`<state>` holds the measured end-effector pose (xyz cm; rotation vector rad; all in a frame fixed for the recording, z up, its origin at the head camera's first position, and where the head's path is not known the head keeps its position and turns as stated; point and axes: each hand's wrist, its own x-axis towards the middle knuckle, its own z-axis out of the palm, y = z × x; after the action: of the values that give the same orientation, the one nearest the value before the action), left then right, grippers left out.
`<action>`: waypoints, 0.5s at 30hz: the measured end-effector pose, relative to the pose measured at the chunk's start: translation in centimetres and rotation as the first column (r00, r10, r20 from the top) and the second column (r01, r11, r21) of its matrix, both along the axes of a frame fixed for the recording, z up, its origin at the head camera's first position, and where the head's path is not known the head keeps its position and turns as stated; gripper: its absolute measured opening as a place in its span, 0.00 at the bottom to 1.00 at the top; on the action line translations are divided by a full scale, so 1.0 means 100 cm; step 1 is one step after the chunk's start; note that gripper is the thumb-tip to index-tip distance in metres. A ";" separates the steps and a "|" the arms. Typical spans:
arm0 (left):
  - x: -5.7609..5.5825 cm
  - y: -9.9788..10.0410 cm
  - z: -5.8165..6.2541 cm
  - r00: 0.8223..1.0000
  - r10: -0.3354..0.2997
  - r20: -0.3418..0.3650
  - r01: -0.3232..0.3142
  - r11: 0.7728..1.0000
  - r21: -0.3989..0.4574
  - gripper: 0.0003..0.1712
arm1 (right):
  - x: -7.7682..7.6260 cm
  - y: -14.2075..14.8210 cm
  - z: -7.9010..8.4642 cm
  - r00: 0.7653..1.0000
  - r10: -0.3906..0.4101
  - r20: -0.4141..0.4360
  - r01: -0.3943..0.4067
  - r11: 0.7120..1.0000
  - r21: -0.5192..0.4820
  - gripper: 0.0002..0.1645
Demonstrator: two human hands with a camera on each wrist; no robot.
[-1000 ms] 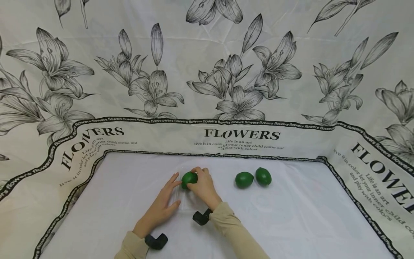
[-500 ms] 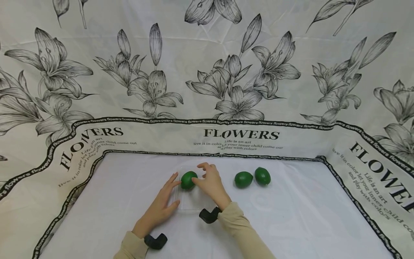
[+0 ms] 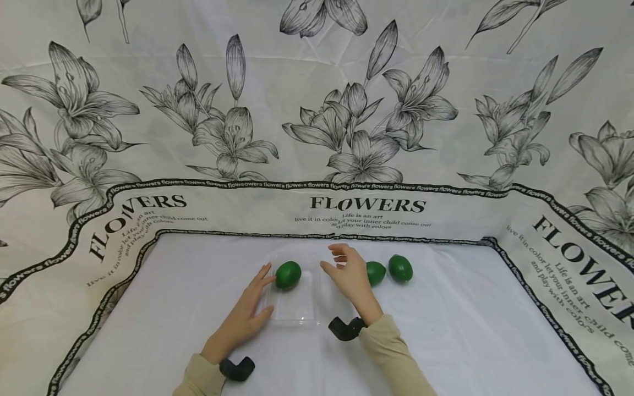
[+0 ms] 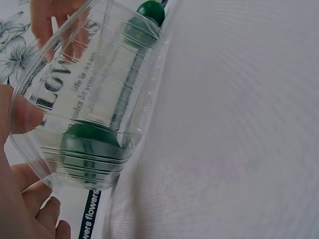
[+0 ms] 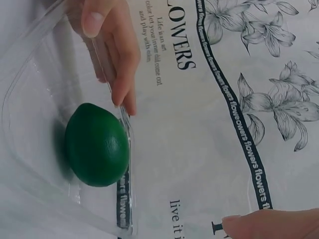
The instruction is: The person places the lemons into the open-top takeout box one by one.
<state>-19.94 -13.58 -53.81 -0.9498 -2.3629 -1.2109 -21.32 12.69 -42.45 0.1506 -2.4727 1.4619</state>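
A green lime (image 3: 288,275) lies inside a clear plastic box (image 3: 297,318), near its far left corner. My left hand (image 3: 242,313) rests along the box's left side, its fingers fairly straight; in the left wrist view its thumb (image 4: 27,117) overlaps the box's rim. My right hand (image 3: 353,278) holds nothing and hovers right of the box, its fingers loosely bent. Behind that hand sits a second lime (image 3: 376,273), partly hidden by it, and a third lime (image 3: 400,268) lies just to the right. From the right wrist view, the boxed lime (image 5: 97,144) shows fully, close to the box wall.
A white cloth (image 3: 446,330) covers the table. Floral fabric walls (image 3: 366,212) with printed lettering rise at the back and both sides. Black camera mounts (image 3: 346,328) are on both wrists.
My right hand has let go of the lime in the box and moved right, toward the other two limes. The left hand has stayed at the box's left side.
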 end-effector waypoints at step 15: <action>0.000 -0.001 -0.001 1.000 -0.005 0.030 0.005 1.000 0.007 0.37 | 0.000 0.052 -0.031 0.962 -0.251 -0.105 0.226 0.952 -0.209 0.25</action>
<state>-19.95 -13.64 -53.94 -0.9424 -2.3791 -1.2421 -21.34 17.84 -45.50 -0.0872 -2.1438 1.5253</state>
